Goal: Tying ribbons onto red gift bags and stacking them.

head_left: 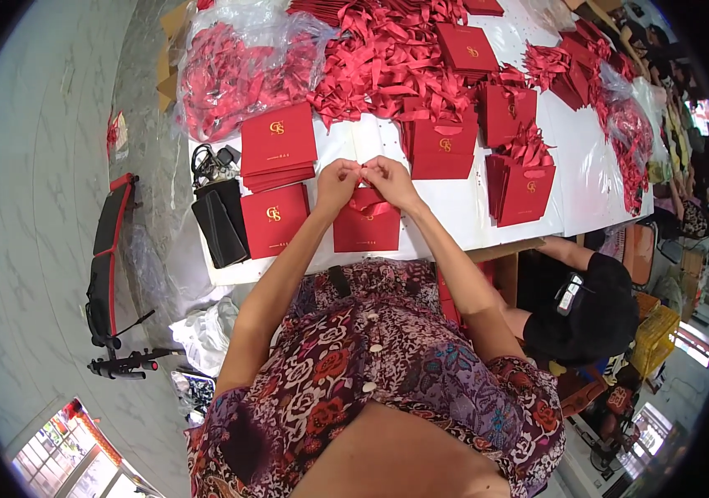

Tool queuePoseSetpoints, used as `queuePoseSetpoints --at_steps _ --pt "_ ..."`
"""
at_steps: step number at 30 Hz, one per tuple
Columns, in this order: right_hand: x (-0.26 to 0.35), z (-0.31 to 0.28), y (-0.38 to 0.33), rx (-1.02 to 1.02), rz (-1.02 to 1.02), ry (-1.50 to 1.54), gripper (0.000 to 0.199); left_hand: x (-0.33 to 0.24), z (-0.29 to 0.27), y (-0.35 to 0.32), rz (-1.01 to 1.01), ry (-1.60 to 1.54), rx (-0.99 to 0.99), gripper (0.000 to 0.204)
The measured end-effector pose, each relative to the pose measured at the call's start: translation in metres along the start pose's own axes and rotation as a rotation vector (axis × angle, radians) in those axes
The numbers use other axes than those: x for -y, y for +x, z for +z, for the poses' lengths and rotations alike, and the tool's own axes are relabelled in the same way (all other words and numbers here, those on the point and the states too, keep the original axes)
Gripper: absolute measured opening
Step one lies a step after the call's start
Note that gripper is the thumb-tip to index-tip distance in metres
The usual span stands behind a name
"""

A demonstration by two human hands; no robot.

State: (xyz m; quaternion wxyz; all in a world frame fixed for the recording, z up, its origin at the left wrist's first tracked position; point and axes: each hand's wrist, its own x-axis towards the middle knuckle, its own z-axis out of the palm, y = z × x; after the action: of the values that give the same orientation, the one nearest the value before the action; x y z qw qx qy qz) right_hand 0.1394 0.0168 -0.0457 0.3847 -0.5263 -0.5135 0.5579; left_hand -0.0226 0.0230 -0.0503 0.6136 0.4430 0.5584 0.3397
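Just beyond a small red paper gift bag [366, 236] with gold print, my two hands meet at the fingertips. My left hand [338, 184] is closed in a pinch, and my right hand [390, 183] pinches right beside it. A red ribbon [375, 207] loops from the fingers down over the bag's upper part; its ends are hidden between the fingertips. The bag lies flat near the table's front edge. To its left lies another flat red bag [275, 221], with a stack of red bags [278, 145] behind it.
Ribboned red bags [523, 192] stand in bundles on the right of the white table [582, 166]. Loose red ribbons [387, 58] heap at the back beside a clear plastic sack [242, 75]. A black pouch [220, 224] and keys lie at left. A person in black [587, 307] sits at right.
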Motion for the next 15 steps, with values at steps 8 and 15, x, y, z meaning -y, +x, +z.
queuePoseSetpoints --at_steps 8,15 --pt "0.050 -0.016 -0.028 -0.072 -0.010 0.228 0.015 -0.027 -0.013 -0.067 0.168 -0.004 -0.056 0.033" --pt "0.045 -0.008 -0.011 -0.258 0.312 0.612 0.015 -0.061 -0.038 -0.106 0.090 -0.428 0.356 0.057"
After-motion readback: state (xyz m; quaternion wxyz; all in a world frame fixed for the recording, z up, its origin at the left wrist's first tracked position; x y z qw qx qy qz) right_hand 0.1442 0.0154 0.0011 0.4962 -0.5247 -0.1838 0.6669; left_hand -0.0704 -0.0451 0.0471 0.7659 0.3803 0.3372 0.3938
